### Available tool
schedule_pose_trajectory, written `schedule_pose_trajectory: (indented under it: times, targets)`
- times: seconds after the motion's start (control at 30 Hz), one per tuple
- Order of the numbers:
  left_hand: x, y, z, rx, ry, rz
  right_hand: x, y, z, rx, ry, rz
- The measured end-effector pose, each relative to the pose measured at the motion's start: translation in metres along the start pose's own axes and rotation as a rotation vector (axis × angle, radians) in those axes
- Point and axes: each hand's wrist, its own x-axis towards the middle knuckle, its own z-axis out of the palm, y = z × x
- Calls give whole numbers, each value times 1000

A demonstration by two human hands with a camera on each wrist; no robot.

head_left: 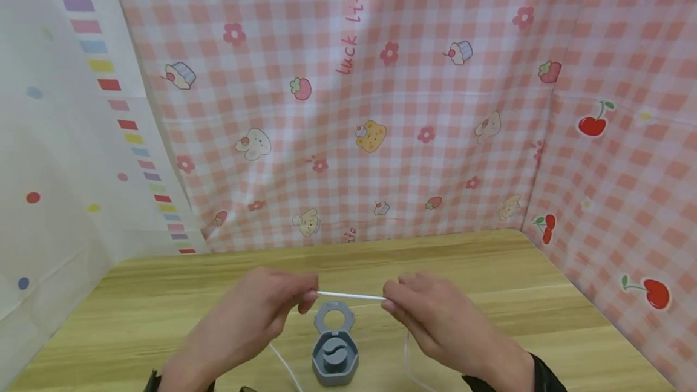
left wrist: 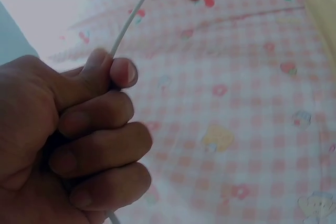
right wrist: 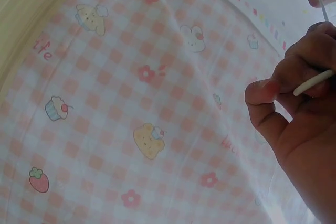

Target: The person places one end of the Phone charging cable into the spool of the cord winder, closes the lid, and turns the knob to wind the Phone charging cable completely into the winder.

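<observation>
Over at the far left hangs a white cloth with a strip of little coloured bars (head_left: 84, 138), and it runs down to the pale wood-grain tabletop (head_left: 490, 259). Next along is the left hand (head_left: 256, 304), fingers curled right in, with thumb and index finger pinching a thin, round white cord (head_left: 351, 296). One loose length of that cord trails from below this hand to the bottom edge of the head view. Middle of the table, there's a grey hexagonal container (head_left: 336, 378), with a round grey insert (head_left: 335, 360) in it that has a wavy slot, and a flat grey ring-shaped lid (head_left: 318, 322) swung open behind. The cord's pulled pretty much straight between the two hands, just above that lid in the head view. Then comes the right hand (head_left: 435, 316), also closed up, gripping the cord's other side, with another length hanging below. Past a dark sleeve (head_left: 544, 375), pink-and-white checked cloth with cherries (head_left: 615, 198) finishes off the right side.
</observation>
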Motion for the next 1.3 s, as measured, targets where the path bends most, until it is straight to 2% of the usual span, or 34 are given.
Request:
schedule_pose_trajectory:
  times: [0.13, 0.3, 0.4, 0.5, 0.63, 0.73, 0.8, 0.9, 1.07, 1.2, 1.3]
  targets:
    - [-4, -9, -6, 27, 38, 55, 2, 1, 1, 25, -3, -20]
    - [-6, -11, -12, 55, 34, 43, 5, 2, -2, 93, 21, -69]
    - [-6, -10, -11, 34, 22, 32, 5, 1, -4, 101, 19, -73]
    - [-4, -2, -3, 3, 11, 39, 4, -1, -3, 105, 18, -62]
    - [5, 16, 16, -47, 5, 105, 6, -6, 3, 101, -9, -97]
    - [11, 25, 28, -28, 40, 168, 7, -8, 8, 122, -35, -101]
    - [12, 27, 30, 2, 74, 173, 6, -8, 11, 126, -26, -92]
    - [9, 22, 25, 32, 117, 157, 5, -5, 11, 153, -22, -63]
    - [1, 11, 6, 36, 116, 81, 2, 1, 7, 142, -50, -39]
    - [-7, -1, -9, 41, 165, 32, -2, 4, -1, 175, -63, 9]
    - [-8, -4, -12, 6, 140, 42, -1, 2, -5, 197, -61, 25]
